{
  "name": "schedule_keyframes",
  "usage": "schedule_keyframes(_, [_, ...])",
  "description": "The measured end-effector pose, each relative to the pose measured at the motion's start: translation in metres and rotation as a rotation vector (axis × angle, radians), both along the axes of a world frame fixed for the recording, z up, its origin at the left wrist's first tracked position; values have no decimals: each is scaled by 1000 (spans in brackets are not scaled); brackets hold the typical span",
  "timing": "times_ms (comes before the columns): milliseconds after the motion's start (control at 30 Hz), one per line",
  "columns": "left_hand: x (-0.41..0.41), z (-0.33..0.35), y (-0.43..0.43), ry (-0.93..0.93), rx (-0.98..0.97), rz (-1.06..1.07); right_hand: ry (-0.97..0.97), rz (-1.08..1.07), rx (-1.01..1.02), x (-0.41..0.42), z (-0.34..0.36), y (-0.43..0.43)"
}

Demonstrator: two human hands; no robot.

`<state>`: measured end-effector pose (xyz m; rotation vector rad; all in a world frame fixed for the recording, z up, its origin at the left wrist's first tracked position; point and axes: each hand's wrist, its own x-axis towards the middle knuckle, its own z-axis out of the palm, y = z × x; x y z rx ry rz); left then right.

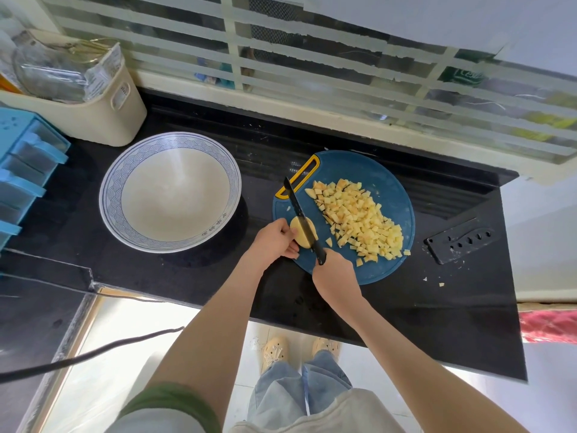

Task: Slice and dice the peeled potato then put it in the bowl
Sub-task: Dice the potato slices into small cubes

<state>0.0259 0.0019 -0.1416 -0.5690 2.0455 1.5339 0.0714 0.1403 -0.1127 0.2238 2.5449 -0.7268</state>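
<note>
Head view, nearest item first: table [406, 307], dark stone, carrying all that follows. Right hand [335, 276], grip clamped round the handle of a black knife [301, 217], the blade lying across the last uncut piece of potato [296, 229] with its tip pointing away from the person. Left hand [274, 239], fingers curled on that piece and pinning it to the near left edge of the cutting board [374, 170], which is round and blue with a yellow handle slot. Diced potato [359, 220], a broad heap of small cubes on the right half of the board, just beside the blade; a few strays lie at the board's near rim, and some crumbs sit on the table beyond it. Knife sheath [459, 240], black with holes, lying on the table right of the board. Bowl [125, 170], white with a blue patterned rim, standing left of the board and apart from it, holding no potato. Cream bin [103, 117], behind the bowl against the window. Status, by estimate: dicing mostly complete, with one small end piece under the knife. Transfer of the cubes to the bowl not yet begun.
</note>
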Motion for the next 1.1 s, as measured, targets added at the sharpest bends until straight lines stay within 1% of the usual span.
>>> schedule_keyframes(200, [0,-1,-1,15,-14,-30,-57,-14,40,0,-3,0])
schedule_keyframes(433, [-1,-4,-3,29,-26,-74,-78,-57,42,-7,-10,-8])
schedule_keyframes(633, [-1,-7,-5,34,-11,-75,-30,-41,11,-13,-13,-11])
schedule_keyframes(800, [-3,-6,-5,-4,3,-61,26,-39,-7,-18,-8,-8])
schedule_keyframes(1100, [-4,4,-3,-50,45,-82,10,8,-7,4,0,1])
